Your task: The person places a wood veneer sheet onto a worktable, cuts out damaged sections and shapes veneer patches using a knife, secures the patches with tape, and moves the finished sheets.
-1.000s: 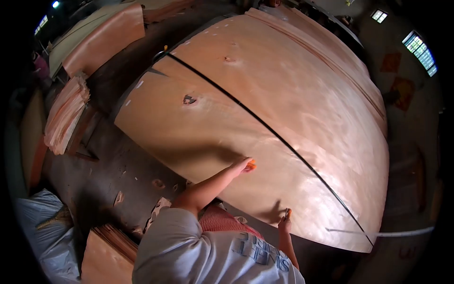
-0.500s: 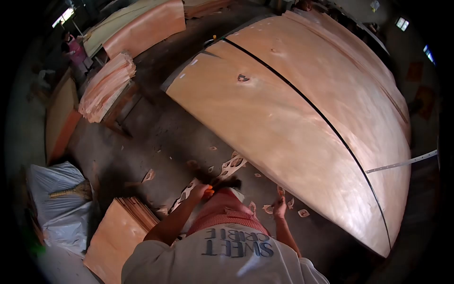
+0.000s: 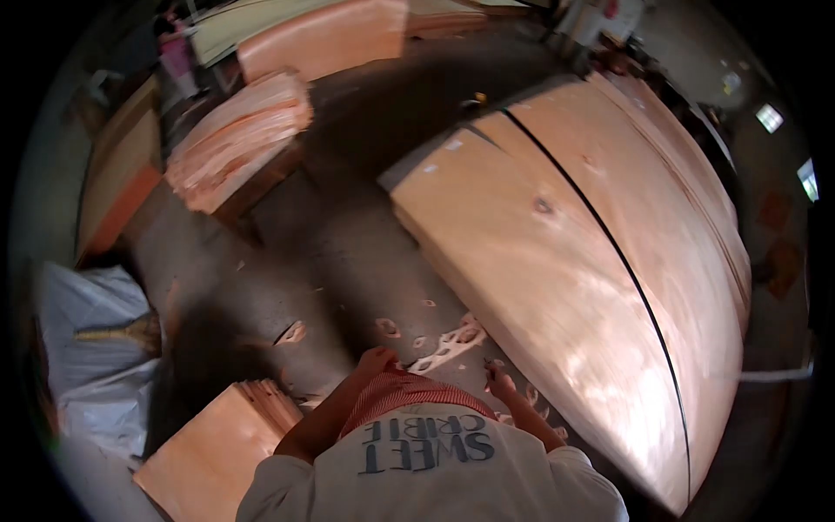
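Note:
My left hand [image 3: 379,358] is in front of my waist, by the red checked cloth [image 3: 391,389]. Its fingers look curled, and blur hides whatever they may hold. My right hand [image 3: 499,383] is closed near the edge of the big stack of wood veneer sheets [image 3: 522,261], apart from it. Something small and dark shows at its fingertips, too unclear to name. Beyond my hands a veneer offcut full of holes [image 3: 448,346] lies on the floor. A black strip [image 3: 600,217] runs across the top of the big stack.
A smaller veneer stack [image 3: 213,448] stands at lower left, beside grey plastic sheeting [image 3: 104,365] with a brush [image 3: 130,333] on it. Ruffled veneer [image 3: 243,139] lies on a low stand. A person [image 3: 177,56] stands at far left. Several scraps litter the floor.
My view has turned, so the big stack sits further right and lower. An orange item seen in my left hand no longer shows. My right hand has drawn slightly inward.

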`<state>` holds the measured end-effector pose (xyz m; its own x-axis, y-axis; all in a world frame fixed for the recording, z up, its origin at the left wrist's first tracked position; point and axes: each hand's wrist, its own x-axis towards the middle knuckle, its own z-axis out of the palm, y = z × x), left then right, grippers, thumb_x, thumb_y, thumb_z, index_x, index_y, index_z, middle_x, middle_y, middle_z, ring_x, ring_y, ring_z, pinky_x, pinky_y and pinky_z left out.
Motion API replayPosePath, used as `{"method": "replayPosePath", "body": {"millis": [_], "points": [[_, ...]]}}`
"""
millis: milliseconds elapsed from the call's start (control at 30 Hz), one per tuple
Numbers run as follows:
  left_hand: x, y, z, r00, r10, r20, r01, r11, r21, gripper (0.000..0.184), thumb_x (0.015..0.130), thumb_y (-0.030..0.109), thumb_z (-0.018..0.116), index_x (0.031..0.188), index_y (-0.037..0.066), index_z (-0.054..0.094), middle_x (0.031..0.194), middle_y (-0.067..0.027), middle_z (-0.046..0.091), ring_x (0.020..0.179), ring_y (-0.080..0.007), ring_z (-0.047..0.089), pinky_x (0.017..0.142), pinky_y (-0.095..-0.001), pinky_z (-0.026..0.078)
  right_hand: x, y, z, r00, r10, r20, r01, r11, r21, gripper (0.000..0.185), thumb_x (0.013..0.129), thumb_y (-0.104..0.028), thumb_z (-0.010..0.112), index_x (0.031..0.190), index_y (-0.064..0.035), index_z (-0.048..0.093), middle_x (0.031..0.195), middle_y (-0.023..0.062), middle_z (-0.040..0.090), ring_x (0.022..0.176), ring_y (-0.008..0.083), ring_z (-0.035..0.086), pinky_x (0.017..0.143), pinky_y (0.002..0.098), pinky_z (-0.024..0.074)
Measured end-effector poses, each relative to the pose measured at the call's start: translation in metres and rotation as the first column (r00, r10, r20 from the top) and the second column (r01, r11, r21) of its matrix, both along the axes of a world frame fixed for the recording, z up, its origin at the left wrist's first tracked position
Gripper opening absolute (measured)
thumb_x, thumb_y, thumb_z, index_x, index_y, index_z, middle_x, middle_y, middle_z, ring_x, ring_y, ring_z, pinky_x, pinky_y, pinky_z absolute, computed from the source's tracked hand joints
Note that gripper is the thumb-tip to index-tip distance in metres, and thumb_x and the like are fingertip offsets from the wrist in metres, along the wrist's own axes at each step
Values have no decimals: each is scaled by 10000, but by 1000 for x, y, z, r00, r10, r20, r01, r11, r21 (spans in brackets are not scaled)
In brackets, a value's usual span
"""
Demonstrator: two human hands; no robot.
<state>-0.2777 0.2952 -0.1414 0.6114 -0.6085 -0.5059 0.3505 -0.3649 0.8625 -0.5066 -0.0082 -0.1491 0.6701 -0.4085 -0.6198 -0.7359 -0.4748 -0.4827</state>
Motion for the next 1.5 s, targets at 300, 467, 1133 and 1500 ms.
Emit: {"method": "replayPosePath", "body": {"millis": [300, 467, 1133, 1500], "points": [[159, 133, 11, 968, -17, 249, -88, 909, 407, 351, 817, 365, 481, 891, 41, 593, 746, -88, 605, 666, -191, 572, 641, -313, 450, 239, 43, -15, 952, 278, 124, -278, 960, -18, 273, 864, -199, 448, 1115, -136, 535, 787, 135, 618, 666, 207, 615, 600, 353, 465], [233, 155, 15, 935, 341, 97, -354, 910, 213, 373, 809, 357, 499, 888, 3, 584, 748, -84, 595, 660, -176, 561, 650, -300, 448, 341, 62, 1, 943, 328, 66, -326, 945, -30, 268, 843, -163, 460, 1095, -132, 548, 737, 131, 595, 686, 201, 601, 629, 335, 463], [605, 179, 87, 821, 226, 524, -451, 821, 352, 350, 793, 334, 522, 1005, 62, 578, 919, -135, 617, 846, -275, 590, 736, -364, 453, 731, 59, 15, 947, 268, 180, -301, 934, 191, 343, 871, -256, 436, 1087, 6, 486, 695, 126, 602, 653, 207, 577, 650, 302, 434], [896, 202, 141, 516, -271, 813, -530, 645, 551, 443, 794, 317, 508, 1134, 40, 442, 1140, -204, 449, 1013, -334, 461, 836, -422, 386, 638, 89, 10, 976, -215, 40, 210, 973, 99, 263, 850, -184, 477, 962, 48, 526, 775, 122, 584, 546, 175, 594, 484, 277, 467]]}}
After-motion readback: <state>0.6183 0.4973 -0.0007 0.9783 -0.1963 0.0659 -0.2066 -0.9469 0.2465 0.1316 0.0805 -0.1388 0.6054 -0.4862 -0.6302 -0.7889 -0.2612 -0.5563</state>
